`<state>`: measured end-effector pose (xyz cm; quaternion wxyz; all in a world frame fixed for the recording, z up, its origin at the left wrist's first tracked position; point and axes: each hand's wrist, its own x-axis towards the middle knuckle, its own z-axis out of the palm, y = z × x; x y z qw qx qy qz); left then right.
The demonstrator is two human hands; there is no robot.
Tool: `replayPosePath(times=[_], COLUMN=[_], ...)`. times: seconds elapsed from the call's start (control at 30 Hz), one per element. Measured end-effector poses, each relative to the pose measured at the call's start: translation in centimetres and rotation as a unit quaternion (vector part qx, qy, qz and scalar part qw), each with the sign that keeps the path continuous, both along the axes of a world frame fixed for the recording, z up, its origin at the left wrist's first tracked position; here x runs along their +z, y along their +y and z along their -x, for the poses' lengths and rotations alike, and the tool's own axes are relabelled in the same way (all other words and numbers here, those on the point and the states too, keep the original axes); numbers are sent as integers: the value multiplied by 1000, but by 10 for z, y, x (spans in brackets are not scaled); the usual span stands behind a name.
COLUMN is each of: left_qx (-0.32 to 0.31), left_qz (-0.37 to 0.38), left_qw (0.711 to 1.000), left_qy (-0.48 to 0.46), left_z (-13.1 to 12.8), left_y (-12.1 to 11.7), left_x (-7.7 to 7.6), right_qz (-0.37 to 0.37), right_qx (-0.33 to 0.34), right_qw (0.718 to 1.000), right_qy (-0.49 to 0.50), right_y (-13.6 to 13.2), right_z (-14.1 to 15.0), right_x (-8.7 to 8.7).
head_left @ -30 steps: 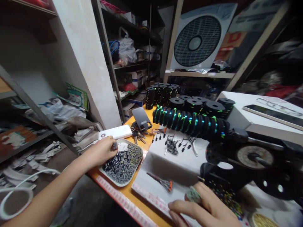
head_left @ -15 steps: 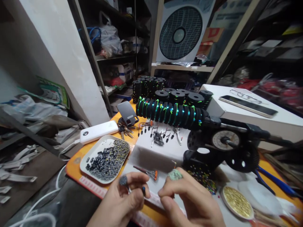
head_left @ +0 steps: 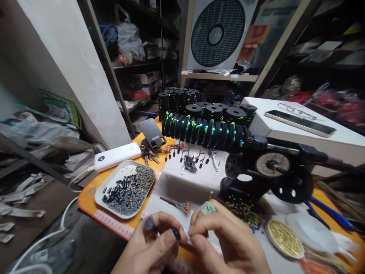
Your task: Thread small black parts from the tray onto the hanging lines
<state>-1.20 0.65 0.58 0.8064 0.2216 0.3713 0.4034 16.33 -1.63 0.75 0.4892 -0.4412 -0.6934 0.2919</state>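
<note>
My left hand [head_left: 151,247] is closed in a pinch on a small black cylindrical part [head_left: 176,233] at the bottom of the view. My right hand [head_left: 225,243] meets it fingertip to fingertip, pinched on something too small to make out; it wears a green ring [head_left: 208,208]. Both hands hover over the near edge of the orange table [head_left: 85,199]. To their left lies a white tray [head_left: 110,182] heaped with several small black parts. Behind them stands a black winding machine [head_left: 268,171] whose shaft carries a row of black bobbins [head_left: 202,131] with green and blue wire.
A white power bank [head_left: 114,156], keys and a phone stand [head_left: 152,133] lie behind the tray. Stacked black bobbins [head_left: 176,101] stand further back. A white box [head_left: 299,133] with a phone is at right. A gold disc [head_left: 283,238] and blue-handled pliers [head_left: 330,215] lie at lower right. Cluttered shelves surround.
My left hand has come away from the tray with a small black part and joined my right hand at the near table edge. The view has swung right and downward.
</note>
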Motion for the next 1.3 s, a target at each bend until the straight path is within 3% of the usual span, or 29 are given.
replayPosePath(times=[0.1, 0.27, 0.47, 0.63, 1.03, 1.2, 1.3], left_qx=[-13, -5, -15, -39, -56, -40, -18], left_qz=[-9, -17, -4, 25, 43, 24, -17], left_qw=[1000, 1000, 996, 991, 992, 996, 999], left_qy=[-9, -22, -92, -124, -103, -79, -49], left_z=[2, 2, -1, -2, 0, 0, -1], left_y=[1, 0, 2, 2, 2, -2, -3], left_x=[1, -3, -2, -2, 2, -5, -11], right_qz=[-5, -15, -50, -62, -63, -114, -171], right_qx=[16, -23, 36, 34, 32, 17, 17], right_qw=[1000, 998, 998, 997, 997, 993, 979], right_qy=[11, 52, -9, -16, -22, -40, -107], right_y=[-1, -1, 4, 3, 5, 5, 5], right_z=[2, 7, 0, -2, -1, -2, -3], right_x=[-2, -7, 1, 3, 3, 4, 5])
